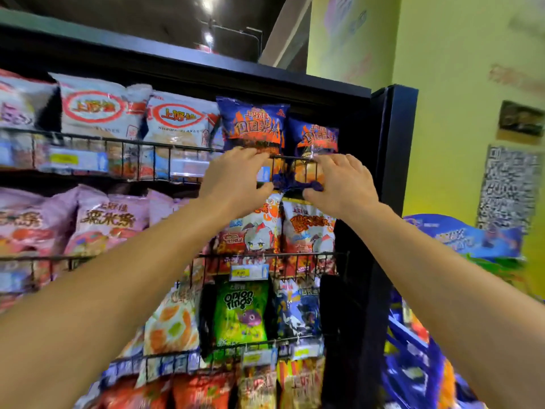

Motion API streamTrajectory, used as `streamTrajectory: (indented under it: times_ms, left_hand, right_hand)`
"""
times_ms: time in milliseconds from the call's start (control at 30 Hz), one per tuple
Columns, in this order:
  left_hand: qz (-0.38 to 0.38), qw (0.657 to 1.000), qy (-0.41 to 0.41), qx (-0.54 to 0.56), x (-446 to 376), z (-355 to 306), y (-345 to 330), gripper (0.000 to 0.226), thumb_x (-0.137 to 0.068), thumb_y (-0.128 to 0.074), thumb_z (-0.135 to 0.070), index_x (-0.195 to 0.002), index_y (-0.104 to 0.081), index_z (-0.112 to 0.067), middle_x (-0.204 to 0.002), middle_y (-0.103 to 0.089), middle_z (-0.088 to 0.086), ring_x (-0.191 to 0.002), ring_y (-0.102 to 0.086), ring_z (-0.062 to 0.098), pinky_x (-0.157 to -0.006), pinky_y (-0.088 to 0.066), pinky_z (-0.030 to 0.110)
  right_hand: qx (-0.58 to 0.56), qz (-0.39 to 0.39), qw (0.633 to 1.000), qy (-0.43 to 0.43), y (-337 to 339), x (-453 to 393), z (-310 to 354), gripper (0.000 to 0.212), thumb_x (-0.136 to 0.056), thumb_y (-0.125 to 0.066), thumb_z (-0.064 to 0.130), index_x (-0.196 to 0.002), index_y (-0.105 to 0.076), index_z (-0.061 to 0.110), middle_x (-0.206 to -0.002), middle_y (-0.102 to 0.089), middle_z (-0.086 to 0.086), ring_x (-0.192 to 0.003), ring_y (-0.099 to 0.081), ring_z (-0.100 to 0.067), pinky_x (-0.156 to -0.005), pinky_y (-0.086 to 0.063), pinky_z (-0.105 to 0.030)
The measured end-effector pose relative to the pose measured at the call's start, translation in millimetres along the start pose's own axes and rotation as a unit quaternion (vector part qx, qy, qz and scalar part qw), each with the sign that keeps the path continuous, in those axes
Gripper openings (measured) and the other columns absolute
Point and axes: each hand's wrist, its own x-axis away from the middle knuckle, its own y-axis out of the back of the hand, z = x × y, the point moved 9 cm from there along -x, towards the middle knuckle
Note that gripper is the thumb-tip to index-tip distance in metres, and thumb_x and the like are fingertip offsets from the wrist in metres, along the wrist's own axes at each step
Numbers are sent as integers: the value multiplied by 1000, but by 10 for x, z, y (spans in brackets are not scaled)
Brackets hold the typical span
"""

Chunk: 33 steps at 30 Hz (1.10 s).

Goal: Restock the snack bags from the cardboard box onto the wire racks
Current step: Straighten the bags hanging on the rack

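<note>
Two dark blue snack bags with orange flames stand at the right end of the top wire rack (165,143): one bag (253,125) on the left, the other (317,137) beside it. My left hand (236,175) and right hand (342,184) are raised to the rack's front rail. Fingers of both curl over the rail, and both thumbs pinch the crumpled lower edge of the right blue bag (295,184) between them. The cardboard box is out of view.
White shrimp-flake bags (177,119) fill the top rack to the left. Pink bags (109,222), red crab bags (306,231) and a green onion rings bag (240,311) sit on lower racks. A black end panel (395,149) borders the shelf; blue packs (460,237) lie right.
</note>
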Motion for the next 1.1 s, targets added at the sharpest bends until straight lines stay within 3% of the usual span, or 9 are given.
streamTrajectory:
  times_ms: [67, 167, 300, 567, 700, 833, 1000, 1100]
  left_hand:
    - [44, 999, -4, 24, 291, -129, -55, 64, -95, -54, -45, -151, -41, -18, -154, -44, 8, -140, -39, 31, -115, -32, 43]
    - [87, 993, -24, 72, 771, -457, -204, 77, -83, -36, -58, -146, -50, -16, -151, -48, 12, -137, -44, 33, -114, -33, 45]
    - [156, 980, -52, 114, 1426, -1096, -504, 69, -93, -51, -51, -154, -38, -22, -159, -36, 6, -145, -32, 29, -119, -24, 42]
    - [264, 937, -116, 194, 2772, -2872, -1024, 77, -84, -40, -57, -153, -39, -24, -158, -39, 6, -145, -33, 32, -117, -27, 52]
    - [306, 921, -120, 208, 3317, -3764, -1171, 72, -88, -42, -56, -152, -40, -23, -157, -40, 6, -144, -35, 30, -118, -28, 48]
    - [335, 908, -130, 214, 3755, -4673, -1345, 73, -86, -48, -56, -150, -44, -22, -154, -44, 8, -141, -40, 31, -117, -31, 49]
    - [371, 888, -146, 229, 4072, -5752, -1560, 80, -83, -33, -63, -152, -40, -24, -157, -40, 7, -144, -37, 29, -117, -31, 48]
    - [408, 865, -159, 246, 4197, -6413, -1757, 76, -91, -45, -60, -157, -29, -26, -163, -28, 5, -149, -26, 28, -120, -24, 48]
  right_hand:
    - [7, 25, 1000, -4, 6, 315, -14, 79, -88, -61, 57, -153, -33, 23, -155, -39, -5, -147, -26, -34, -119, -26, -51]
    - [21, 65, 998, -14, -40, 869, -166, 80, -87, -56, 61, -153, -35, 22, -153, -41, -6, -146, -28, -35, -118, -27, -50]
    - [36, 123, 991, -29, -178, 1799, -524, 89, -73, -41, 65, -150, -40, 21, -149, -45, -8, -143, -32, -37, -118, -27, -50]
    - [76, 272, 957, -58, -332, 3901, -1689, 92, -73, -33, 65, -151, -41, 18, -150, -44, -12, -145, -29, -40, -118, -26, -52]
    - [86, 322, 940, -73, -191, 4821, -2365, 83, -86, -56, 63, -155, -33, 22, -158, -35, -8, -149, -22, -37, -120, -23, -51]
    - [88, 369, 920, -93, -53, 5640, -3052, 86, -82, -43, 67, -157, -28, 26, -159, -32, -5, -150, -20, -35, -120, -22, -50]
    - [92, 387, 908, -128, 147, 6446, -3940, 78, -90, -53, 64, -154, -31, 26, -157, -35, -5, -149, -22, -34, -121, -23, -48]
    - [95, 408, 894, -162, 178, 6887, -4472, 77, -91, -54, 63, -155, -30, 27, -159, -33, -5, -151, -20, -35, -122, -20, -46]
